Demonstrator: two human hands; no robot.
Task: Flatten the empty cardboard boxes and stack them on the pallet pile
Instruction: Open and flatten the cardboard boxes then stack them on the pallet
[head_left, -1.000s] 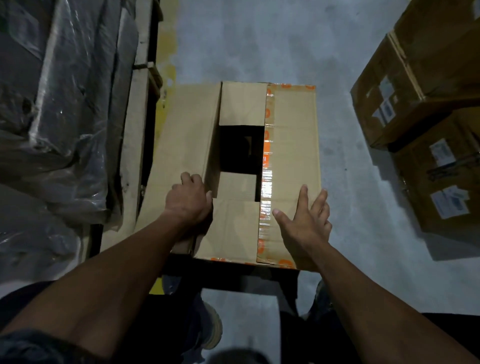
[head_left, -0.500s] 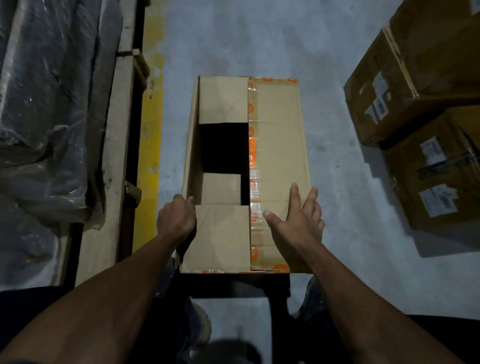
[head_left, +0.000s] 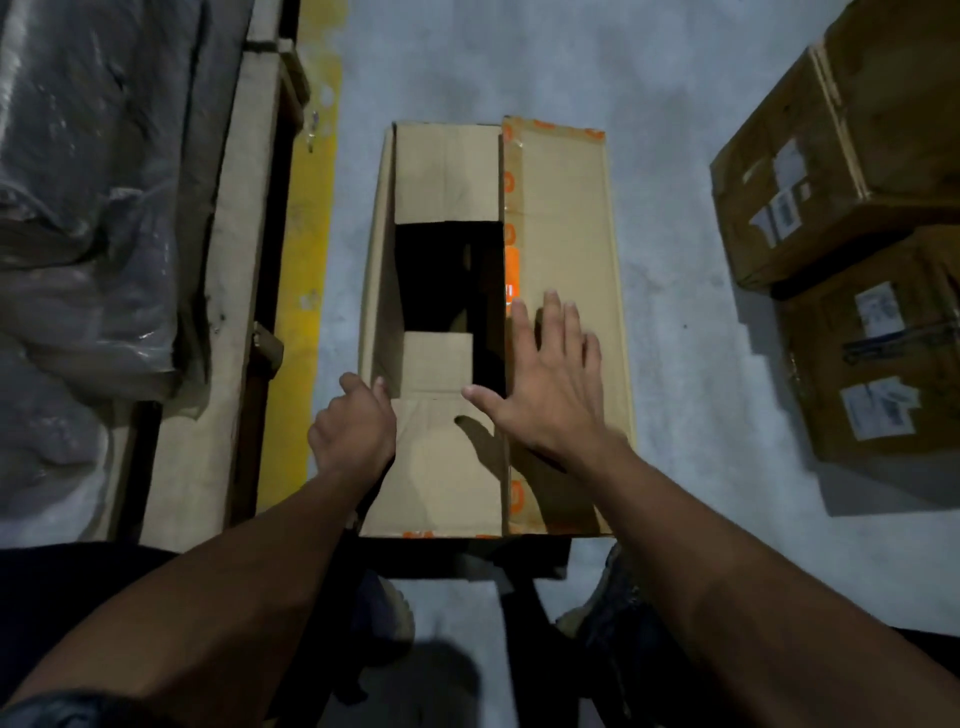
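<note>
1. A long cardboard box was seen lying on the grey floor, directly ahead of both hands, its far end pointing away from the person.
2. The right flap, edged with orange-printed tape, was laid flat across the top of the box.
3. The right hand was pressed palm-down on that flap, fingers straight and spread; its grip was wide, with nothing enclosed.
4. The thumb of the right hand was stretched leftward across the flap's taped edge, over the near short flap.
5. The left hand was placed at the box's left wall, fingers curled over the upper edge; the grip was narrow and closed on the cardboard.
6. Between the two hands and just beyond them, a dark opening into the box was left exposed, bounded farther out by the far short flap.
7. To the left of the left hand, a yellow floor line and a wooden pallet bearing plastic-wrapped goods were noted.
8. Well to the right of the right hand, two labelled brown boxes were stacked.
9. Below the forearms, the person's shoes were partly visible on the floor.
</note>
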